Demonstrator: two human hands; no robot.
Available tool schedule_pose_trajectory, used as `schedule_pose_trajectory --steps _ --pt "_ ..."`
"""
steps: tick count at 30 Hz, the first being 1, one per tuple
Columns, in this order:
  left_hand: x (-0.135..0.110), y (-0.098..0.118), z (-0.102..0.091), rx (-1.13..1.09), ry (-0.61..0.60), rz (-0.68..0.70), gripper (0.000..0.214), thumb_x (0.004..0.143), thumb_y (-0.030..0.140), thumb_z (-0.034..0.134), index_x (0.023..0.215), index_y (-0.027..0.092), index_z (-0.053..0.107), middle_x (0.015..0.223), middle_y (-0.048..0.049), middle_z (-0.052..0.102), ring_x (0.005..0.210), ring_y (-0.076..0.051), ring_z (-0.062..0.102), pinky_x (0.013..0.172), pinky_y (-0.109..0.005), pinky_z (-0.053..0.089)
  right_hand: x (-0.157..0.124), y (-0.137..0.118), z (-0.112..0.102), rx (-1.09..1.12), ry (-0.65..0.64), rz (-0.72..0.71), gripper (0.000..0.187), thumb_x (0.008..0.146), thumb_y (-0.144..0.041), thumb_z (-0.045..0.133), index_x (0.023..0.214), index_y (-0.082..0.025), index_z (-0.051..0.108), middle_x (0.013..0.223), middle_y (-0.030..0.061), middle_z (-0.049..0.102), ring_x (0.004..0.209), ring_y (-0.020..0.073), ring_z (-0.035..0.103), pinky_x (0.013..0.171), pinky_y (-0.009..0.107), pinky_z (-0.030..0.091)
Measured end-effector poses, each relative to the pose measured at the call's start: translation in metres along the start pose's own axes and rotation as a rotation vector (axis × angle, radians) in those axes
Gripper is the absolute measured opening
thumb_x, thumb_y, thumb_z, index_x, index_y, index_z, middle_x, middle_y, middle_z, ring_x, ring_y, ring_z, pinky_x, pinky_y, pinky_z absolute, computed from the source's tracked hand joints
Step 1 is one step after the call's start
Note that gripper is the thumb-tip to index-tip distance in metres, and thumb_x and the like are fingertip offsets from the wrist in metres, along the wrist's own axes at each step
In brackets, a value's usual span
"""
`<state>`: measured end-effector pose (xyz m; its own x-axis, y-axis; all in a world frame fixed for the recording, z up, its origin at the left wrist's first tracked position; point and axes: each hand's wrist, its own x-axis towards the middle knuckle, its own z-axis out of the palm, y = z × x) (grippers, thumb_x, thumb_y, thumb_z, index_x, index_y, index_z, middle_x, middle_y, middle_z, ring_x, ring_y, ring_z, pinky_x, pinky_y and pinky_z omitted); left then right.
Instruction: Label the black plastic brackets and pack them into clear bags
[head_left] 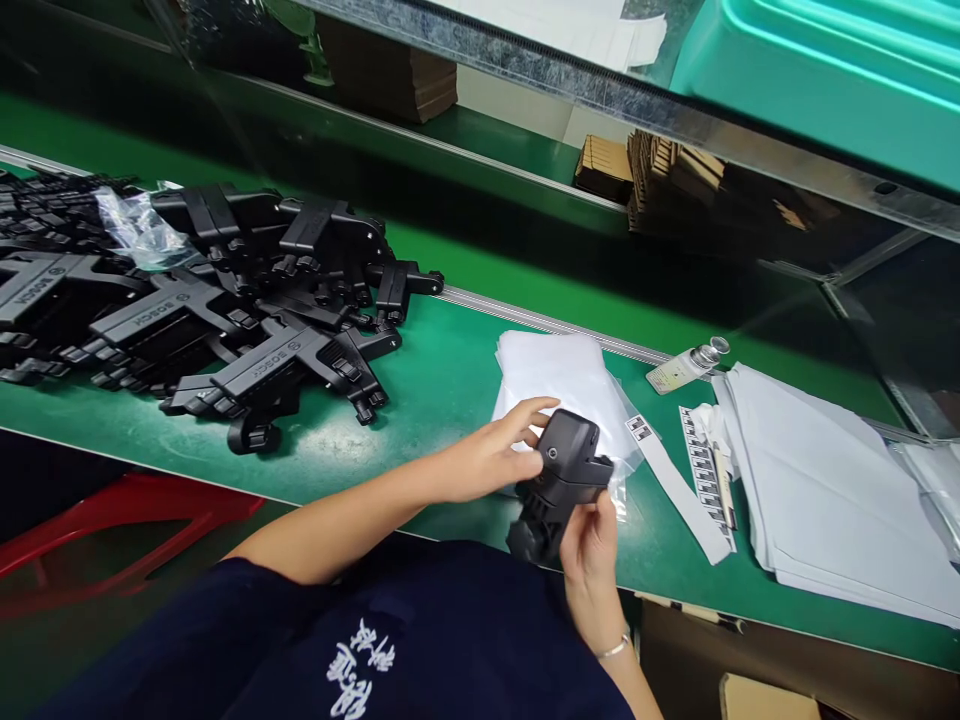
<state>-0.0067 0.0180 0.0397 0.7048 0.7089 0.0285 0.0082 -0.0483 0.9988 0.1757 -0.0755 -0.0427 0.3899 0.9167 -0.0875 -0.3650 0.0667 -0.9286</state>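
Left hand [491, 458] closes its grip on the top of the black part [566, 465], right hand [592, 545] on its base, just in front of the bag stack [555, 380]; best held steady and square

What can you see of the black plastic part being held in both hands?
The black plastic part is matte and moulded, with a smooth rounded upper housing that has a small round spot on its side, and a narrower ribbed lower end. It is held tilted above the near edge of the green bench, in front of a stack of clear bags. The left hand grips its upper side; the right hand holds its lower end from below.
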Motion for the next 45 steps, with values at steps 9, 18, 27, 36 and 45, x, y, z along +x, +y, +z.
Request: schedule_pose_trajectory --steps 9,18,27,36,45 --pt "-0.031 -0.017 -0.006 0.094 0.093 -0.099 0.087 0.075 0.035 0.075 0.15 0.027 0.029 0.143 -0.0114 0.049 0.129 -0.032 0.05 0.11 -0.046 0.036 -0.003 -0.026 -0.035 -0.428 -0.185 -0.331 0.072 0.074 -0.048 0.075 0.136 -0.027 0.044 0.122 0.0134 0.064 0.11 0.03 0.064 0.088 0.045 0.054" --pt "-0.019 -0.04 0.0 -0.785 0.167 -0.522 0.068 0.074 0.064 0.07 0.123 0.019 0.059 0.104 -0.0092 0.07 0.079 -0.017 0.067 0.064 -0.025 0.053 0.012 -0.039 -0.014 -0.198 -0.159 0.049 0.041 0.071 -0.053 0.077 0.092 -0.02 0.064 0.07 0.0013 0.069 0.053 0.0172 0.066 0.053 0.031 0.057" --pt "-0.01 -0.043 -0.003 -0.877 0.123 -0.635 0.038 0.095 0.047 0.053 0.114 0.017 0.066 0.096 -0.0075 0.073 0.075 -0.014 0.068 0.064 -0.021 0.055 0.008 -0.044 -0.009 -0.289 -0.117 -0.044 0.043 0.073 -0.055 0.074 0.094 -0.02 0.061 0.071 0.0012 0.068 0.055 0.0169 0.064 0.053 0.031 0.057" --pt "0.034 -0.064 0.009 -0.884 0.199 -0.62 0.038 0.092 0.04 0.06 0.117 0.012 0.065 0.082 -0.0068 0.071 0.066 -0.015 0.067 0.067 -0.027 0.055 -0.004 -0.061 -0.003 -0.908 -0.439 -0.566 0.046 0.08 -0.046 0.071 0.118 -0.023 0.06 0.097 0.008 0.073 0.082 0.0242 0.071 0.072 0.035 0.059" --pt "0.039 -0.075 -0.021 -0.071 0.432 -0.315 0.058 0.087 0.057 0.056 0.128 0.017 0.055 0.14 -0.0122 0.054 0.127 -0.027 0.05 0.109 -0.036 0.037 0.126 -0.077 -0.117 -1.348 0.199 -0.024 0.045 0.08 -0.032 0.059 0.118 -0.008 0.061 0.123 0.0235 0.063 0.12 0.0364 0.054 0.1 0.049 0.039"
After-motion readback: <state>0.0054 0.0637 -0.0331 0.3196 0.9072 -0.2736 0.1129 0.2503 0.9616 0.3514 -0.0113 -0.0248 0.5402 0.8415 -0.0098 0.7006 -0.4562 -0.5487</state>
